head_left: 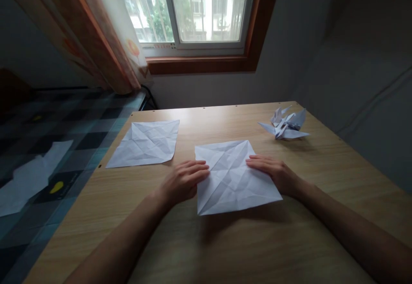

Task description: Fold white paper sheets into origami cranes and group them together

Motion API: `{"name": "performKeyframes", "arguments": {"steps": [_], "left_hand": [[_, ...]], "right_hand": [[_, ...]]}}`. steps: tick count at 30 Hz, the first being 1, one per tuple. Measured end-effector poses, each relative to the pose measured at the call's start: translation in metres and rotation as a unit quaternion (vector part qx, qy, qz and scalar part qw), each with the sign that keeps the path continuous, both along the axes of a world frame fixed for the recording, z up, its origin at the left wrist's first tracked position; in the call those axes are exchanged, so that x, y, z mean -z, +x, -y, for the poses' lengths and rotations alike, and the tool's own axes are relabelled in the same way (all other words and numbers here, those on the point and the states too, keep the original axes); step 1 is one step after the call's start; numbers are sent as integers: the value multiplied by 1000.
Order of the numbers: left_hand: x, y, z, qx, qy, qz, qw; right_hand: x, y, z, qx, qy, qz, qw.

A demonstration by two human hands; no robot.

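A creased square sheet of white paper [233, 176] lies flat on the wooden table [225, 241] in front of me. My left hand [185, 179] rests palm down at the sheet's left edge, fingers stretched out together onto the paper. At the right edge lies my right hand [277, 172], also flat, its fingers extended onto the sheet. Neither hand grips anything.
A second creased white sheet [144, 142] lies at the table's left back. Folded paper cranes [286, 125] sit at the back right. Left of the table is a checked bed cover [64, 138] with white paper [28, 176] on it. A window and curtain are behind.
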State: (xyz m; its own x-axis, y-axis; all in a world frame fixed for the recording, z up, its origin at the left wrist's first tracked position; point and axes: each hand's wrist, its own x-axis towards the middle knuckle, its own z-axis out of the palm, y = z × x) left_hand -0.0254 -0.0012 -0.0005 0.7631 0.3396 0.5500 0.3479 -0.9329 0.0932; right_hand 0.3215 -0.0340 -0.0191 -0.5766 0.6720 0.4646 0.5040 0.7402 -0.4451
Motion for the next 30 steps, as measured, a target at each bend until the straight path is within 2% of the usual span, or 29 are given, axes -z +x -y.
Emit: {"name": "performKeyframes", "arguments": {"steps": [6,10,17,21,24,30], "left_hand": [[0,-5,5,14,-29,-97,995],[0,-8,3,18,-35,-114,993],[1,-9,1,-29,-35,-84,995],[-1,-6,0,-52,-91,-18,994],[-4,-4,0,-82,-132,19,988],[-3,-2,-3,-147,-122,53,980]], "right_hand": [[-1,3,0,-16,-42,138,989],[4,9,1,-2,-41,122,992],[15,13,-4,14,-2,62,998],[10,3,-2,111,-1,5,994],[2,-7,1,197,-19,8,980],[-3,-24,-8,308,-63,47,948]]}}
